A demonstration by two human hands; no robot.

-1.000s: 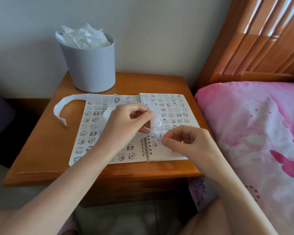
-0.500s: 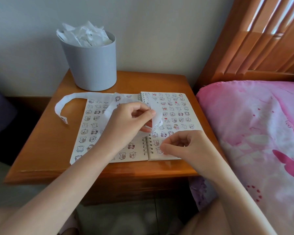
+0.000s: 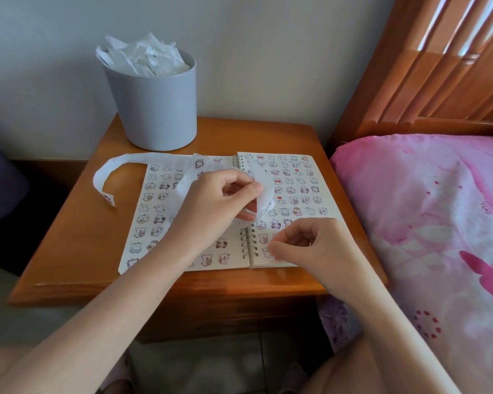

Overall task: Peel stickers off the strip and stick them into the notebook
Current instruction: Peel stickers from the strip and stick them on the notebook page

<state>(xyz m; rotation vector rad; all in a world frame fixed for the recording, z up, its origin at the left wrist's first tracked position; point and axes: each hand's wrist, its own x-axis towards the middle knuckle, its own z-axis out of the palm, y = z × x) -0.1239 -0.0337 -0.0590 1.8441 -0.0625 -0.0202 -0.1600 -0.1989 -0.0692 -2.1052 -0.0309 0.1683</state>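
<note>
The right hand [image 3: 313, 245] has its thumb and forefinger pinched nearly closed at the lower left corner of the right-hand page, fingertips [image 3: 272, 247] down on the paper; whether a small cartoon sticker [image 3: 266, 253] is still between them or already under them I cannot tell, since it is too small to read. A second ago this hand was held higher, nearer the strip; it has since dropped to the bottom row of the page, which I take to mean a sticker has been peeled and is now being pressed down.

The left hand [image 3: 219, 200] has barely moved: it keeps the long white paper backing strip [image 3: 268, 199] gripped between thumb and curled fingers, just above the spiral binding. The strip runs back over the left page and loops off the book's far left corner (its free end curls down onto the wood).

The open spiral-bound notebook [image 3: 322, 172] lies flat on the orange-brown wooden bedside table [image 3: 77, 240], both pages already crowded with rows of stickers, so little space remains. Behind stands a grey round bin [image 3: 154, 109] heaped with crumpled white paper scraps [image 3: 143, 54]; a pink patterned bedcover [image 3: 427, 223] lies to the right.
</note>
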